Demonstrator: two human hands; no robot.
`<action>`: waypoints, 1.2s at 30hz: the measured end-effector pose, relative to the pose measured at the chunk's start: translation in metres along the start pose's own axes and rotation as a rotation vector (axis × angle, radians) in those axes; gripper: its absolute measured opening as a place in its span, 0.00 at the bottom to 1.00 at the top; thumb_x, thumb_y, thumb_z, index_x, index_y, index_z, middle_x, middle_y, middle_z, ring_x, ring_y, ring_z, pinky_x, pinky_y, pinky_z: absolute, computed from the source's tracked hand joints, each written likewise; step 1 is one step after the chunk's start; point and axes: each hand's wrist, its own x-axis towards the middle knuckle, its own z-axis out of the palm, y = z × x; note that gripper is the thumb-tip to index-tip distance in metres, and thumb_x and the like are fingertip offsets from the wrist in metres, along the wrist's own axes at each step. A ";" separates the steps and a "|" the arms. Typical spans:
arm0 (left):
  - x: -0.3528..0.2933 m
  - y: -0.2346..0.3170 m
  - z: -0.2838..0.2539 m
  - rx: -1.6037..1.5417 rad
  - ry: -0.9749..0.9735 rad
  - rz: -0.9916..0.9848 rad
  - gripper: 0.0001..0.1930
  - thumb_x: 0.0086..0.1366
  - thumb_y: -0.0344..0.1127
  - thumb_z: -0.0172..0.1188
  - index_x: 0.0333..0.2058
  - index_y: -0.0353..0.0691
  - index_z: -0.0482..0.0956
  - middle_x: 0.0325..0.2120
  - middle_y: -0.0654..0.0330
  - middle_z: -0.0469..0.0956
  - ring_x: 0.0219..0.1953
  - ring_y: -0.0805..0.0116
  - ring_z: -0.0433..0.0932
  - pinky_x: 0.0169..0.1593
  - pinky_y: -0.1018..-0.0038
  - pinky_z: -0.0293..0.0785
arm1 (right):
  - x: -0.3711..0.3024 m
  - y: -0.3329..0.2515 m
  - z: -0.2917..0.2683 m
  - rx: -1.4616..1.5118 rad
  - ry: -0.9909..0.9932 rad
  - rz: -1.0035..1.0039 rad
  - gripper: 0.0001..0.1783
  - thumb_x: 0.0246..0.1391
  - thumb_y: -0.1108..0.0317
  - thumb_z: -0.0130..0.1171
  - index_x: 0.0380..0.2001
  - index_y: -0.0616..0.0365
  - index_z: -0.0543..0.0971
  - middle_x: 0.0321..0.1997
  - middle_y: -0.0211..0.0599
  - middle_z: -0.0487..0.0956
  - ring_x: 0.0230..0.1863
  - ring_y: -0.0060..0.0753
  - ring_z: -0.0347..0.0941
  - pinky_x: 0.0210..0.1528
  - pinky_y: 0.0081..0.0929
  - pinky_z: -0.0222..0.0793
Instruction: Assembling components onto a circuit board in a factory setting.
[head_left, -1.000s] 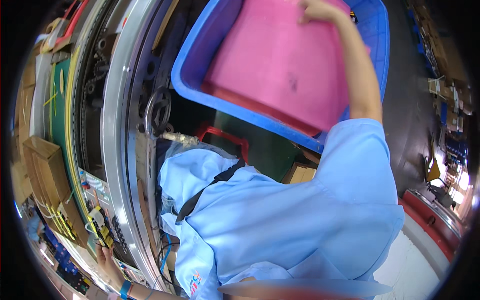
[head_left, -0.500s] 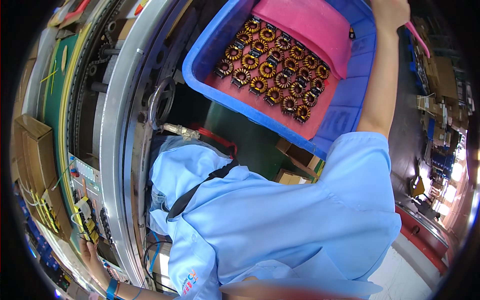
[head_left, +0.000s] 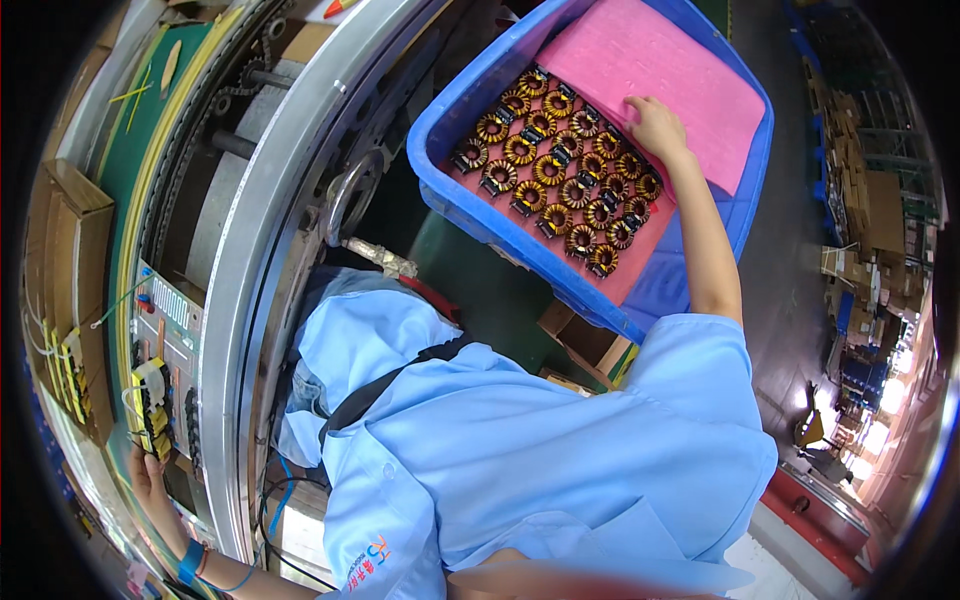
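My right hand (head_left: pixel 658 130) lies on a pink foam sheet (head_left: pixel 690 80) in a blue plastic bin (head_left: pixel 455 215), its fingers apart and not gripping. Beside that sheet, several ring-shaped coils (head_left: pixel 550 170) wound with copper wire stand in rows on another pink layer. At the lower left, my left hand (head_left: pixel 148 478) has its fingers closed at the near end of a yellow-and-black wound component (head_left: pixel 152 410) with a white wire loop. This component is over a circuit board (head_left: pixel 170 315); its underside is hidden.
A metal rail (head_left: pixel 235 300) and a chain (head_left: pixel 180 140) run between my body and the board. At the far left, a cardboard carton (head_left: pixel 85 230) stands beside more yellow components (head_left: pixel 68 375). An open carton (head_left: pixel 585 340) sits below the bin.
My right hand has come from the bin's far right edge, where it was raised, down onto the pink sheet. The sheet, curved before, now lies flatter. My left hand stays at the yellow-and-black component.
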 end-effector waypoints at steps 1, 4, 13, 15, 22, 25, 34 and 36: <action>-0.001 -0.001 0.001 0.002 0.019 -0.004 0.24 0.70 0.43 0.52 0.57 0.31 0.67 0.49 0.57 0.73 0.49 0.70 0.73 0.55 0.73 0.67 | 0.001 -0.009 -0.004 0.044 0.041 -0.042 0.14 0.52 0.62 0.55 0.43 0.45 0.80 0.43 0.41 0.79 0.45 0.47 0.77 0.46 0.45 0.73; -0.008 0.013 0.005 0.021 0.032 -0.019 0.24 0.70 0.43 0.52 0.57 0.31 0.67 0.48 0.57 0.73 0.48 0.70 0.73 0.55 0.74 0.66 | 0.003 -0.041 -0.014 0.196 0.056 -0.088 0.15 0.52 0.60 0.57 0.44 0.46 0.80 0.44 0.40 0.79 0.45 0.46 0.77 0.46 0.43 0.72; -0.003 -0.002 0.007 -0.024 0.036 0.064 0.25 0.71 0.44 0.51 0.58 0.31 0.67 0.49 0.57 0.73 0.48 0.70 0.73 0.54 0.73 0.68 | -0.016 -0.121 0.028 0.202 -0.196 -0.139 0.22 0.51 0.56 0.60 0.49 0.51 0.77 0.55 0.42 0.69 0.52 0.47 0.72 0.51 0.43 0.71; -0.003 -0.008 0.005 -0.033 0.045 0.059 0.25 0.71 0.44 0.51 0.58 0.32 0.67 0.49 0.57 0.73 0.48 0.71 0.73 0.54 0.73 0.68 | -0.012 -0.123 0.026 0.193 -0.237 -0.105 0.22 0.51 0.54 0.61 0.48 0.50 0.78 0.56 0.43 0.67 0.53 0.47 0.72 0.51 0.43 0.71; 0.004 -0.045 -0.001 -0.093 0.034 0.096 0.23 0.71 0.42 0.50 0.58 0.31 0.67 0.51 0.58 0.72 0.50 0.72 0.73 0.54 0.75 0.68 | 0.007 -0.142 0.006 0.167 -0.438 -0.008 0.23 0.46 0.49 0.65 0.42 0.50 0.80 0.55 0.49 0.67 0.55 0.50 0.69 0.54 0.41 0.68; 0.008 -0.038 0.006 -0.130 0.034 0.088 0.24 0.72 0.42 0.50 0.59 0.31 0.66 0.50 0.57 0.73 0.49 0.72 0.73 0.54 0.75 0.68 | -0.004 -0.113 0.046 0.440 -0.219 -0.251 0.17 0.41 0.57 0.70 0.34 0.52 0.80 0.49 0.48 0.72 0.53 0.50 0.69 0.54 0.40 0.66; -0.001 -0.035 0.009 -0.008 0.122 0.118 0.24 0.72 0.42 0.49 0.59 0.32 0.66 0.50 0.57 0.73 0.50 0.71 0.73 0.55 0.76 0.67 | 0.004 -0.115 0.035 0.483 -0.393 -0.105 0.30 0.34 0.59 0.75 0.42 0.59 0.77 0.42 0.43 0.79 0.47 0.38 0.75 0.50 0.34 0.68; -0.006 -0.032 0.011 0.071 0.145 0.154 0.24 0.72 0.42 0.49 0.59 0.32 0.67 0.52 0.55 0.73 0.52 0.71 0.73 0.57 0.74 0.66 | 0.002 -0.118 0.031 0.503 -0.450 -0.091 0.27 0.34 0.59 0.75 0.38 0.59 0.77 0.38 0.40 0.79 0.43 0.36 0.75 0.46 0.32 0.68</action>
